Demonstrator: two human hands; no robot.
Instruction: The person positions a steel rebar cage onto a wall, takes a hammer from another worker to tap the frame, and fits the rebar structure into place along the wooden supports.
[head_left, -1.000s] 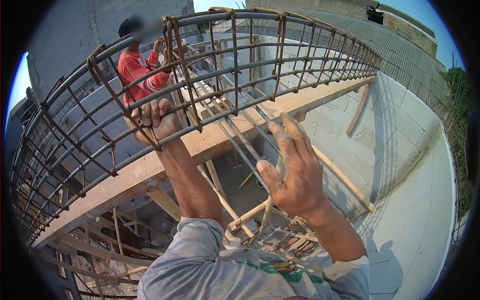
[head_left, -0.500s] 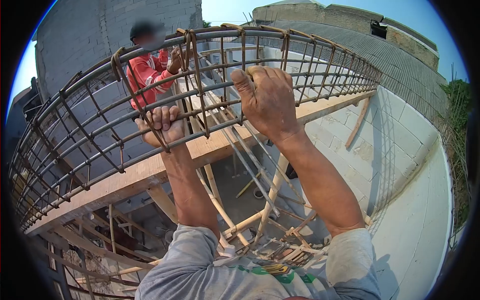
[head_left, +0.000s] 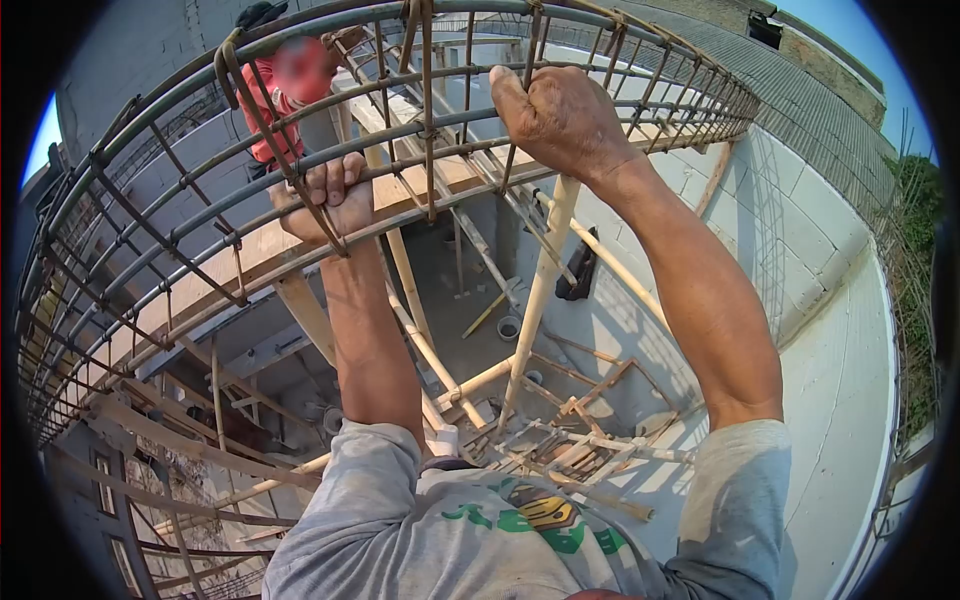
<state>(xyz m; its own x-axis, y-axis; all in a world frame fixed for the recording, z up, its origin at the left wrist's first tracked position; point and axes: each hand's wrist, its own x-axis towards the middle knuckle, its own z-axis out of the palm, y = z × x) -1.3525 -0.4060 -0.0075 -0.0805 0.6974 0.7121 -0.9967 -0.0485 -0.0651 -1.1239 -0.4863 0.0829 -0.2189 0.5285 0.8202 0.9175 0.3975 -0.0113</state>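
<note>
A long rebar cage [head_left: 430,124] of steel bars and bent stirrups spans the view from left to right. My left hand [head_left: 330,200] has its fingers wrapped over a lower bar, close to a slanting stirrup. Farther right and higher, my right hand [head_left: 565,118] makes a fist on the cage, thumb up beside a stirrup; the bar inside it is mostly hidden. Beneath the cage runs a wooden board [head_left: 262,243], partly covered by bars and my left hand.
Behind the cage is a co-worker in a red shirt [head_left: 268,108]. Bamboo poles [head_left: 540,285] stand below the board, over a floor with a bucket [head_left: 508,328] and scattered wood [head_left: 575,455]. A pale block wall [head_left: 780,215] rises at the right.
The view has tipped downward, so the cage and both hands sit higher in it and more floor shows. Both hands remain closed on the cage. The co-worker's head and arms have shifted.
</note>
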